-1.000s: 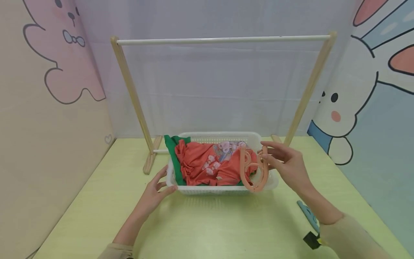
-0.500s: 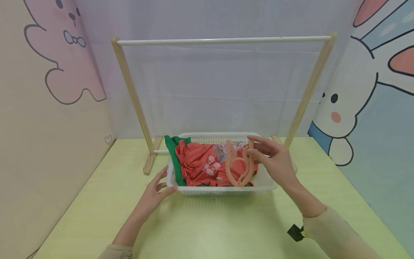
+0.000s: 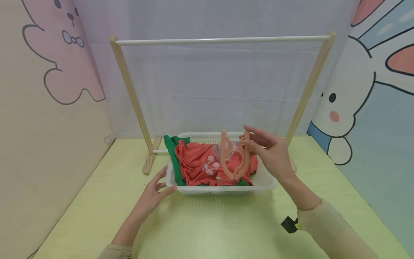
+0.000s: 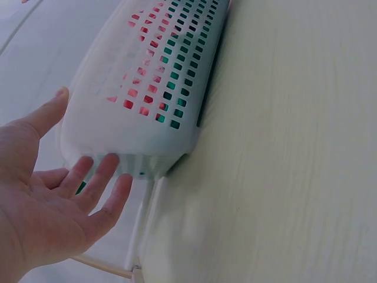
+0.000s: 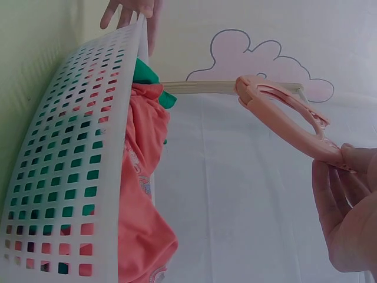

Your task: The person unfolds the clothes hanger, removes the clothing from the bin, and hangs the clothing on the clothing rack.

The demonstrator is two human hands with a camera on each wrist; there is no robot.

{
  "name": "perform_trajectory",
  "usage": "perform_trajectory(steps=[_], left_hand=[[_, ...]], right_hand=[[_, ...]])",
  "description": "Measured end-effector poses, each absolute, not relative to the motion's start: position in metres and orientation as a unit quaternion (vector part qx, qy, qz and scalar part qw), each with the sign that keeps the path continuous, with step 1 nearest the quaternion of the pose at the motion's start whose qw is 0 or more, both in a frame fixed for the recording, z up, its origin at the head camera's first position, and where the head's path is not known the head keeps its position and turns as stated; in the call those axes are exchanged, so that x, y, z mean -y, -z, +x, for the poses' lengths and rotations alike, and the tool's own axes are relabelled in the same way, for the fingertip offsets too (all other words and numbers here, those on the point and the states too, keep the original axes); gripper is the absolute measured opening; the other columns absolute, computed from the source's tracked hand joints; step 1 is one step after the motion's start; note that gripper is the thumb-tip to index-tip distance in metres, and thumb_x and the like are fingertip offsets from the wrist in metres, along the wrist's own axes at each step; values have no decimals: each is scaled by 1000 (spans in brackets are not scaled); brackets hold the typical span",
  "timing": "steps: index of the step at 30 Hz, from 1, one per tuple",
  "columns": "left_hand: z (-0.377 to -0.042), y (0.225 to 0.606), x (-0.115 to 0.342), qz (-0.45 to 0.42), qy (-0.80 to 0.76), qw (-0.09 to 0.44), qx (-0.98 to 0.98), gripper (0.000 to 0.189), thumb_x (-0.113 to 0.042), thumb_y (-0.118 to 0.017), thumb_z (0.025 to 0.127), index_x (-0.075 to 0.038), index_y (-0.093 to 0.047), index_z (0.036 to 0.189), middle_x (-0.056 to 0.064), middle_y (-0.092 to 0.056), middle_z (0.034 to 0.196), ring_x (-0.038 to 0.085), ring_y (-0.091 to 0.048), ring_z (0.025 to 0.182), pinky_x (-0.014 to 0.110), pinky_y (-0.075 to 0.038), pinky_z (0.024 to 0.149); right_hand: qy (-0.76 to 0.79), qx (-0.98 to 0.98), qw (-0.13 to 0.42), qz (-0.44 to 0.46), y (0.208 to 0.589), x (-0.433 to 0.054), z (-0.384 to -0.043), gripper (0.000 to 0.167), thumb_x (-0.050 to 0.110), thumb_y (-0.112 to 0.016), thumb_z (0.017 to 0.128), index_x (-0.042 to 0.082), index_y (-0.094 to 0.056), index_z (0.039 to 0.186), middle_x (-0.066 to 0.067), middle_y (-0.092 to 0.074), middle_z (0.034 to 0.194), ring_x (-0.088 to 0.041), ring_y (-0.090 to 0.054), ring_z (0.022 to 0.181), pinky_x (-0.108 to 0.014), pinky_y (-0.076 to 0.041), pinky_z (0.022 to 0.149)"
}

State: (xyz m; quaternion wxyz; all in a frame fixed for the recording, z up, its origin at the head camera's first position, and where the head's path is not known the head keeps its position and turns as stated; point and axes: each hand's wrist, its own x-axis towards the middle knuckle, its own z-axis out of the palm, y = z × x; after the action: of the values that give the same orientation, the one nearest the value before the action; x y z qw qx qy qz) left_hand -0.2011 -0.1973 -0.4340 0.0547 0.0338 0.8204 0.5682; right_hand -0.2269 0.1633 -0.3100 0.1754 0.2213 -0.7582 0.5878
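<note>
My right hand (image 3: 270,151) pinches one end of a peach folding clothes hanger (image 3: 222,154) between thumb and fingers. The hanger is folded into a narrow U and hangs over the right part of a white plastic basket (image 3: 220,188). Inside lies a crumpled red garment (image 3: 194,162) with a printed pattern, over green cloth (image 3: 174,158). At the basket's left front corner is my left hand (image 3: 155,194). Its thumb touches the rim and its loosely extended fingers rest against the end wall, as the left wrist view shows. In the right wrist view, the hanger (image 5: 283,127) is apart from the clothes.
Behind the basket stands a rack with wooden legs (image 3: 132,93) and a white top bar (image 3: 223,41). A small black square (image 3: 289,225) shows beside my right sleeve. Printed cartoon walls enclose the pale yellow table (image 3: 207,226) at both sides.
My right hand has carried the hanger left and then upward over the basket. A teal hanger on the table is now out of sight, where my right arm passes. My left hand keeps its place.
</note>
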Motion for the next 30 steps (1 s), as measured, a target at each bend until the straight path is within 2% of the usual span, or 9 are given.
perform_trajectory(steps=[8, 14, 21, 24, 30], left_hand=[[-201, 430, 197, 27, -555, 62, -829, 86, -30, -71, 91, -26, -18, 159, 9, -30, 160, 31, -52, 134, 47, -47, 107], [-201, 427, 199, 29, -537, 63, -841, 87, -34, -72, 91, -24, -19, 159, 11, -29, 160, 36, -49, 136, 52, -47, 107], [-205, 401, 202, 71, -455, -9, -888, 83, -35, -75, 88, -10, -32, 154, 17, -31, 158, 42, -29, 146, 65, -31, 114], [-209, 381, 197, 87, -457, -32, -884, 80, -34, -75, 88, -12, -34, 153, 15, -32, 157, 39, -29, 146, 64, -29, 116], [-219, 340, 175, 136, -495, -53, -857, 73, -33, -73, 90, -23, -37, 153, 7, -34, 158, 33, -45, 140, 54, -39, 114]], right_hand=[[-601, 749, 174, 218, 300, -161, -226, 40, 11, -69, 92, 13, -65, 132, 21, -74, 100, -5, -74, 85, -27, -61, 68], [-611, 736, 180, 231, 296, -159, -227, 40, 10, -69, 92, 11, -64, 132, 18, -75, 99, -5, -74, 85, -27, -61, 66], [-610, 735, 181, 235, 293, -156, -228, 40, 11, -69, 92, 14, -65, 132, 18, -75, 101, -5, -74, 87, -27, -61, 68], [-609, 735, 182, 237, 292, -156, -229, 40, 11, -69, 93, 13, -64, 132, 18, -75, 101, -5, -74, 87, -27, -61, 68], [-608, 735, 187, 234, 291, -155, -229, 40, 12, -69, 92, 16, -65, 132, 19, -75, 100, -4, -74, 86, -26, -61, 68]])
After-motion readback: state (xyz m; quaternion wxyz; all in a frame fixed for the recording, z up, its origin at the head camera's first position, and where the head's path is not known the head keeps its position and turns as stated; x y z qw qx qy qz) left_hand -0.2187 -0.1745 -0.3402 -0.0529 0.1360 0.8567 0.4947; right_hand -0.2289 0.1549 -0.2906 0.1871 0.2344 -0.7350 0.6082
